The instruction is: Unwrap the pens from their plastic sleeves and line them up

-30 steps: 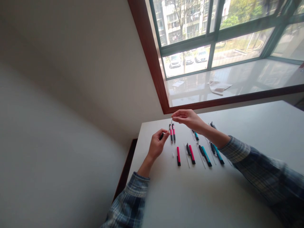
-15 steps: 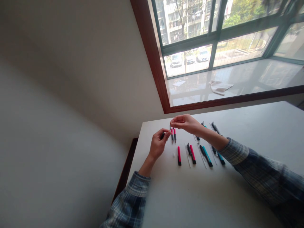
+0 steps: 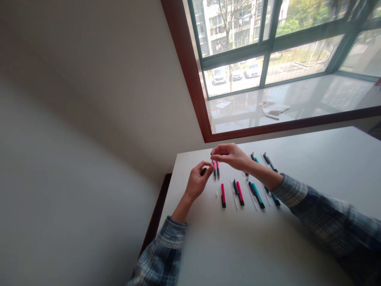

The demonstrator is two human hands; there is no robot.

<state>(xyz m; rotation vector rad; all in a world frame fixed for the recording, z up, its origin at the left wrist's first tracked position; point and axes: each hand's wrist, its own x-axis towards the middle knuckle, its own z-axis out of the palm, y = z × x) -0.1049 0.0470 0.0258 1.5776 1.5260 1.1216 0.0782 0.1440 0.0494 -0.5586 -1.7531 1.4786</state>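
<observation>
My left hand (image 3: 197,182) is closed, with a black pen part (image 3: 203,171) showing inside the curled fingers. Close above it, my right hand (image 3: 231,155) pinches a thin, pale rod (image 3: 213,152) that looks like a pen refill. Thumb and fingertips of both hands nearly meet around the rod's lower end. Just beyond lie two pink-and-black pens (image 3: 218,170), partly covered by the hands. Nearer to me, a pink pen barrel (image 3: 223,194) with a black end lies by a small white piece (image 3: 216,194).
On the white table (image 3: 226,246), another pink barrel (image 3: 240,193), thin refills (image 3: 233,195) and teal barrels (image 3: 258,195) with black parts lie in rows. My right forearm crosses above some of them. Behind the table are a wall and a window with a cloth (image 3: 273,109) on its sill.
The whole view has shifted slightly, with things a little further left. Both hands keep nearly the same pose and hold the same parts.
</observation>
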